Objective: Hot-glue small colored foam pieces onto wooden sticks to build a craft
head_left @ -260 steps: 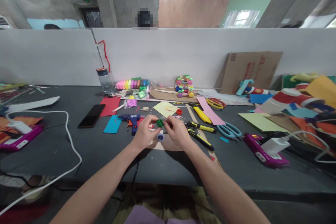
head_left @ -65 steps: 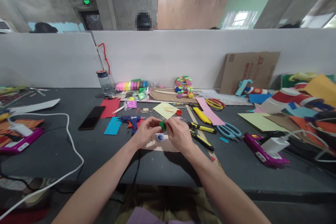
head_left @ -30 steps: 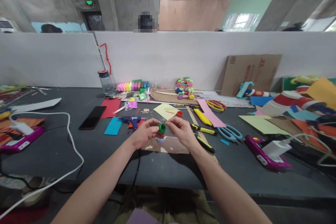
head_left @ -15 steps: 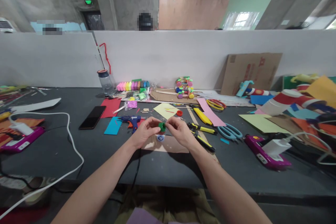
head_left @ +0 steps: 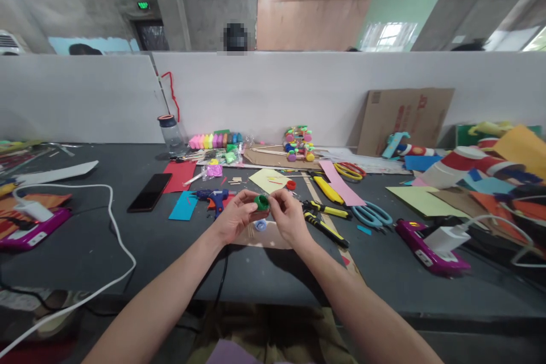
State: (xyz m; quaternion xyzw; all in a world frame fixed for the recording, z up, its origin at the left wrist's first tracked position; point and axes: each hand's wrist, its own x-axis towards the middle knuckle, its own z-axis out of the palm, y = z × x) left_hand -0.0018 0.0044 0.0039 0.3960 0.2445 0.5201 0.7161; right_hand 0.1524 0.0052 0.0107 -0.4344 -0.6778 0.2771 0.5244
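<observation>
A small green bottle cap [head_left: 261, 202] is pinched in my left hand [head_left: 236, 217], its hollow side tipped partly toward me. My right hand [head_left: 290, 217] is closed at the cap's right edge, thumb and fingers pressed together; whatever lies between its fingertips is too small to make out. Just below the cap, a pale blue bottle cap [head_left: 260, 226] rests on a strip of brown cardboard [head_left: 277, 238]. Thin wooden sticks [head_left: 251, 231] lie beside it on the cardboard. Beyond my hands sits a red bottle cap [head_left: 290, 185].
Left of my hands lie a blue glue gun [head_left: 215, 199], a blue paper [head_left: 183, 206] and a phone [head_left: 150, 192]. On the right are a yellow cutter [head_left: 328, 189], pliers [head_left: 326, 229], blue-handled scissors [head_left: 372, 214] and a purple power strip [head_left: 435, 256]. A water bottle [head_left: 171, 136] stands behind.
The green cap has tilted in my left hand, so its hollow side shows more. My right hand has shifted slightly to the left and stays near its edge.
</observation>
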